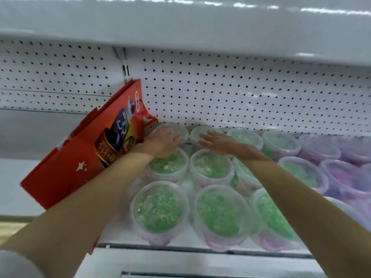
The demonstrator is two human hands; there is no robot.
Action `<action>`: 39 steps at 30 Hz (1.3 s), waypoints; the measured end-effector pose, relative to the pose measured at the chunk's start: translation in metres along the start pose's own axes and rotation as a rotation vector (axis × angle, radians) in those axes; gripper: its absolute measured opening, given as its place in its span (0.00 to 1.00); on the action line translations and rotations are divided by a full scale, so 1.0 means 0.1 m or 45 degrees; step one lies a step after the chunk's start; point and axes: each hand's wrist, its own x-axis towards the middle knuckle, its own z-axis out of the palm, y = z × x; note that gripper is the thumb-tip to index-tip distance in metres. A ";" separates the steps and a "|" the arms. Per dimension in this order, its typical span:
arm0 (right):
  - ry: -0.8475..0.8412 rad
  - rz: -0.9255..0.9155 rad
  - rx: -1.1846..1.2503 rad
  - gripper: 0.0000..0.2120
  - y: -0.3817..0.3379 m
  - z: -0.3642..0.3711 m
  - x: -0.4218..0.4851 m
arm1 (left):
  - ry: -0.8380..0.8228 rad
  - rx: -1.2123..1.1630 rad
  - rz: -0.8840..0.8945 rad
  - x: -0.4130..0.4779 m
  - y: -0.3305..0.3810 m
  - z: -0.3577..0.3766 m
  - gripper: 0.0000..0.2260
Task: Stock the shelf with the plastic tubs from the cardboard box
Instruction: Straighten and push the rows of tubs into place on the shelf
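Note:
Several clear plastic tubs of green contents stand in rows on the white shelf (pixel 180 244), such as one at the front (pixel 159 209) and one in the middle row (pixel 210 165). Both my arms reach to the back row. My left hand (pixel 162 142) lies palm down across the rear left tub (pixel 174 128) and the tub in front of it. My right hand (pixel 218 142) is flat with fingers spread over the neighbouring rear tub (pixel 197 132). Neither hand grips anything. No cardboard box is in view.
Red printed gift cartons (pixel 90 153) lean against the shelf's left side, touching my left forearm. Tubs with purple contents (pixel 341 177) fill the right part of the shelf. A white pegboard back wall (pixel 241 87) and the upper shelf (pixel 180 27) close in the space above.

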 end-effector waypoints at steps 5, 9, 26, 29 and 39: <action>0.020 -0.188 0.109 0.24 0.00 -0.13 -0.48 | -0.145 -0.207 0.052 -0.54 0.18 -0.19 0.22; -0.137 -0.328 0.091 0.23 0.09 -0.09 -0.89 | -0.214 -0.186 0.198 -0.96 0.15 -0.18 0.21; -0.103 -0.309 0.110 0.26 0.05 0.16 -0.99 | -0.111 0.010 0.174 -1.11 0.05 0.14 0.25; 0.014 -0.392 0.188 0.31 -0.01 0.12 -1.25 | 0.047 -0.140 0.266 -1.39 0.05 0.09 0.33; 0.043 -0.559 -0.272 0.40 -0.01 0.58 -1.96 | -0.046 -0.009 0.541 -1.99 -0.08 0.30 0.31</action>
